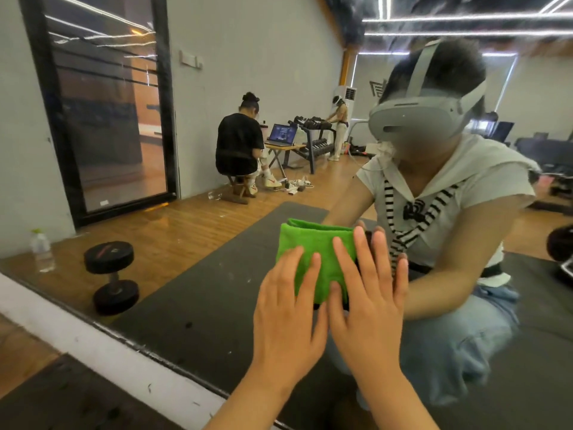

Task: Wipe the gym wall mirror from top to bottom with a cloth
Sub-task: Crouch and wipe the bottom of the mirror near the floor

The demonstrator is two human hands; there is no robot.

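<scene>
A folded green cloth [313,246] lies flat against the lower part of the gym wall mirror [217,135]. My left hand [288,318] presses on the cloth's lower left with straight, spread fingers. Beside it, my right hand [369,299] presses the cloth's right side, its fingers also straight and reaching past the cloth's right edge onto the glass. The two hands touch each other at the thumbs. The mirror reflects me crouching close in front of it.
The mirror's bottom edge meets a white baseboard [93,336] running diagonally at lower left. Reflected in the glass: a dumbbell [111,276], a water bottle [42,249], a dark floor mat [198,293], a seated person at a laptop table [240,147], a dumbbell rack [313,135].
</scene>
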